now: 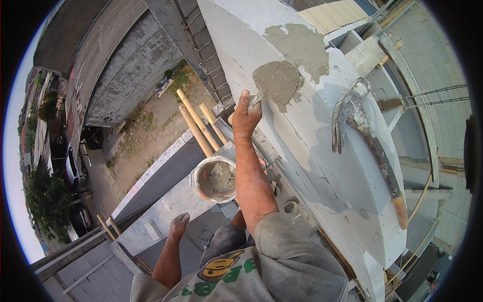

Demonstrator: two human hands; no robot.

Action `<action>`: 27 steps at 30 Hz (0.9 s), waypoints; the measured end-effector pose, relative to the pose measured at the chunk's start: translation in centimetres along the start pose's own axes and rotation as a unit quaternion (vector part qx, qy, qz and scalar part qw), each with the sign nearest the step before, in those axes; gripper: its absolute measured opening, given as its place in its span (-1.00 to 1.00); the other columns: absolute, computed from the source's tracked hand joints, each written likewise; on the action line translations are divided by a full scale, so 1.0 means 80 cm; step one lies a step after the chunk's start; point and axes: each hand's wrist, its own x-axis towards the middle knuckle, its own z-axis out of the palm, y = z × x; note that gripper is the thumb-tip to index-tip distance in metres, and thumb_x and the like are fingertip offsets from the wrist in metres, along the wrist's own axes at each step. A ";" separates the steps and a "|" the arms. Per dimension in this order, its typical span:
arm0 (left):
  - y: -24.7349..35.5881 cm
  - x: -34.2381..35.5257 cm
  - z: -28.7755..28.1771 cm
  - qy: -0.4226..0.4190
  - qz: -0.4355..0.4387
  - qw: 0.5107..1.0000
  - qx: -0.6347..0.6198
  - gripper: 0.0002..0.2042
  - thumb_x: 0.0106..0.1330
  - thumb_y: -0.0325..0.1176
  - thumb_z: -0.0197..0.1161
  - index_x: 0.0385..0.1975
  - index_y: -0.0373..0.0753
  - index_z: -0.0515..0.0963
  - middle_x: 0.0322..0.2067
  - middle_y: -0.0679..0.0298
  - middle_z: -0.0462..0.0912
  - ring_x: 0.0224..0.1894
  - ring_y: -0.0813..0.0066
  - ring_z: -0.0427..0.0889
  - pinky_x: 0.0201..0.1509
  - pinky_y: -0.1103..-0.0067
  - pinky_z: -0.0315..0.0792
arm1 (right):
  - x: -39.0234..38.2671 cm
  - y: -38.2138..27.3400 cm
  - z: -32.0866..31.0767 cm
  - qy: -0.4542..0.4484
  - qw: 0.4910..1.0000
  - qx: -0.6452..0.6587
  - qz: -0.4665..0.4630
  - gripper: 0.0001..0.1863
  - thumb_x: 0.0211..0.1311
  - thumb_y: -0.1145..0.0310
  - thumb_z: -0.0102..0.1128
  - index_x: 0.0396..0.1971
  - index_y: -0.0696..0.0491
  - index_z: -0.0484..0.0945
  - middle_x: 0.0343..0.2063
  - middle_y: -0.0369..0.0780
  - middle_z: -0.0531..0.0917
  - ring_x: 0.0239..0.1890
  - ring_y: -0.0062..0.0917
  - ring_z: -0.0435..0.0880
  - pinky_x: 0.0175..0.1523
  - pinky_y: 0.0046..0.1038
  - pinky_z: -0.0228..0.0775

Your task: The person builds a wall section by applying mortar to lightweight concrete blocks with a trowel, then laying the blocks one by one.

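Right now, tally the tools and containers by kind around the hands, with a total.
Steel claw hammer with mortar-caked handle, lying on the pale concrete block: 1
Round white bucket of grey mortar: 1
Trowel in the right hand, mostly hidden, pressing wet mortar: 1
Pale wooden handles behind the bucket: 3
Total: 6
Left hand rests on a ledge.

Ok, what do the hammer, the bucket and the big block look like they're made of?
Hammer: steel claw head, dull and mortar-caked; handle looks like metal too, with a tan grip. Bucket: probably plastic, crusted with grey mortar. Block: pale, matte, chalky, likely lightweight concrete.
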 end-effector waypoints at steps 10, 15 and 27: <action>0.006 -0.031 0.005 -0.009 -0.022 0.999 0.029 -0.56 0.26 -0.06 0.06 -0.09 -0.33 0.55 -0.23 -0.03 0.63 -0.07 0.10 0.58 0.05 0.40 0.38 | -0.067 0.031 -0.057 -0.117 0.983 -0.131 0.056 -0.49 0.19 0.12 0.11 -0.18 0.36 0.49 -0.40 -0.03 0.64 -0.30 -0.22 0.59 -0.12 -0.33 0.38; 0.014 -0.030 0.009 -0.037 -0.054 0.997 0.045 -0.57 0.26 -0.06 0.06 -0.11 -0.32 0.56 -0.24 -0.03 0.63 -0.08 0.10 0.58 0.04 0.40 0.38 | -0.065 -0.024 -0.092 -0.119 0.993 -0.007 0.003 -0.72 0.17 0.28 0.12 -0.47 0.24 0.54 -0.62 -0.27 0.53 -0.60 -0.61 0.47 -0.43 -0.49 0.35; 0.035 -0.009 0.023 -0.021 0.020 1.000 0.008 -0.56 0.26 -0.06 0.05 -0.09 -0.33 0.55 -0.14 -0.09 0.60 0.02 0.03 0.54 0.10 0.39 0.36 | -0.045 0.016 -0.084 -0.156 0.961 -0.227 -0.011 -0.65 0.11 0.22 0.16 -0.48 0.30 0.56 -0.69 -0.18 0.53 -0.60 -0.49 0.52 -0.34 -0.35 0.40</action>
